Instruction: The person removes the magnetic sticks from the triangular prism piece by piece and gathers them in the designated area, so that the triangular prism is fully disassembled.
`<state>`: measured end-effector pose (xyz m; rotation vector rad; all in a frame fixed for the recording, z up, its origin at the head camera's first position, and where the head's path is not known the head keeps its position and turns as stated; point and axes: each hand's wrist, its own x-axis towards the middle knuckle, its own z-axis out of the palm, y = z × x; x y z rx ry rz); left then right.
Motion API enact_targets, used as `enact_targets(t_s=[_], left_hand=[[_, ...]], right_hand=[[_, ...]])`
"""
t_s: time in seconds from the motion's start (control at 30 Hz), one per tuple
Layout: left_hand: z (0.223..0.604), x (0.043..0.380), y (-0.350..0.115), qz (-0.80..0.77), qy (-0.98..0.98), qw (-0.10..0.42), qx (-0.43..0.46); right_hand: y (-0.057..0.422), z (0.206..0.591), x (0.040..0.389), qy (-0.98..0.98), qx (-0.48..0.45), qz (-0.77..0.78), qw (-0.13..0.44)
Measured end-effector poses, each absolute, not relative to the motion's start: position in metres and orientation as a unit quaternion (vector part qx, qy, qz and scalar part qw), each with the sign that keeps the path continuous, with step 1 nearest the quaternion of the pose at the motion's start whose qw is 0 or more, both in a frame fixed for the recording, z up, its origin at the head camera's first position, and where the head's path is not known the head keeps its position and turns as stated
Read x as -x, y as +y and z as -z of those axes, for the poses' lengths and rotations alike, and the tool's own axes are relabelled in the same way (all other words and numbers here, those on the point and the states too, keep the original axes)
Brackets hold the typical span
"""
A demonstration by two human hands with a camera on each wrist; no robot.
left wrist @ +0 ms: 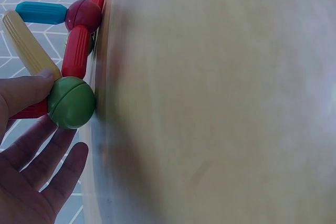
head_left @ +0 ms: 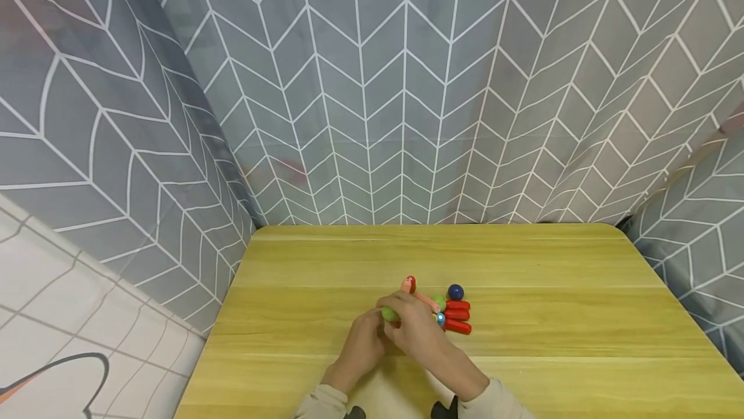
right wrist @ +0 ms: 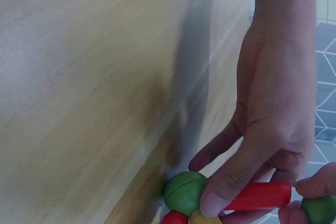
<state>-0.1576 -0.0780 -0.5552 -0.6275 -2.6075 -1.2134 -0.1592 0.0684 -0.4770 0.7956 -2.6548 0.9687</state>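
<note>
My left hand (head_left: 365, 341) grips a magnetic ball-and-stick structure at its lower green ball (left wrist: 72, 103), thumb against the foot of a yellow stick (left wrist: 29, 43). From that ball a red stick (left wrist: 76, 53) runs to a dark red ball (left wrist: 84, 15), which joins a blue stick (left wrist: 42, 12). Another red stick (right wrist: 260, 196) rises between the left thumb and fingers. At its upper end, a second green ball (right wrist: 321, 209) is pinched by my right hand (head_left: 417, 332), partly out of frame in the right wrist view. The hands hide much of the structure in the head view.
Just right of the hands, several red sticks (head_left: 458, 314) lie on the wooden table (head_left: 552, 322). A dark blue ball (head_left: 456, 292) is behind them. Near these are a pale orange stick (head_left: 427, 301) and a blue ball (head_left: 440, 319). Patterned grey curtain (head_left: 383, 83) hangs behind the table.
</note>
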Motion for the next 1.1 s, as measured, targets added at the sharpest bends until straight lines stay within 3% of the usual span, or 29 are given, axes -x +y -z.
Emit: enact_targets(t_s=[0.5,0.73,1.1], left_hand=[[0.546,0.156,-0.085,0.427,-0.886,0.039,0.176],[0.546,0.157,-0.091,0.432,-0.886,0.027,0.164],[0.544,0.157,-0.095,0.456,-0.877,0.026,0.148]], right_hand=[[0.102,0.461,0.17,-0.852,-0.215,-0.474,0.054],[0.121,0.456,0.175,-0.84,-0.161,-0.518,0.001],[0.176,0.474,0.192,-0.863,-0.103,-0.493,0.038]])
